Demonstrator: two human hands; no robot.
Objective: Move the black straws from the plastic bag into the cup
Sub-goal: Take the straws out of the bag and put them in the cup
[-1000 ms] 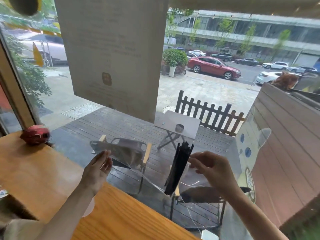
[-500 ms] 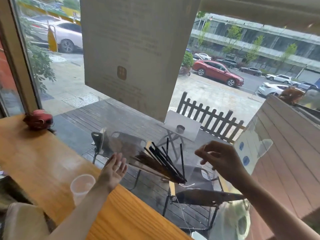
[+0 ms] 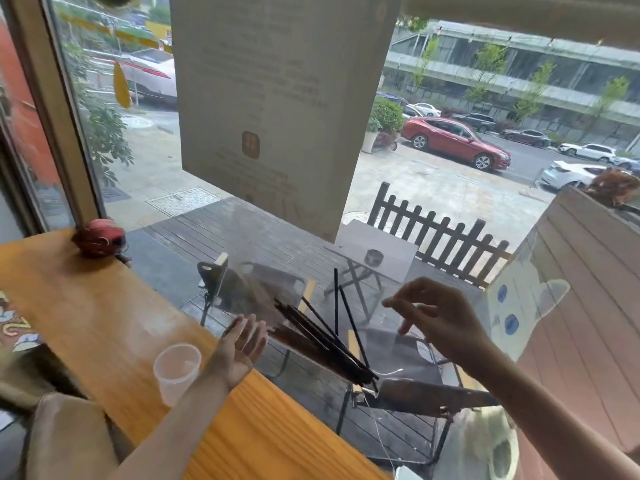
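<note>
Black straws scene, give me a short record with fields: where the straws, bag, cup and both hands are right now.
black straws: bundled in mid-air, upper ends fanned out, lower ends gathered low right
plastic bag: clear, around the straws, hard to outline
cup: clear plastic, upright on the wooden counter, no straws in it
left hand: open, palm up, beside the bag; contact unclear
right hand: raised right of the straws, fingers loosely curled; grip unclear
task state: straws not yet in cup

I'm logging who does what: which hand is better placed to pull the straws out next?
Probably the right hand: its fingers hover beside the straws' fanned-out upper ends, while the left hand rests open against the plastic bag.
</note>
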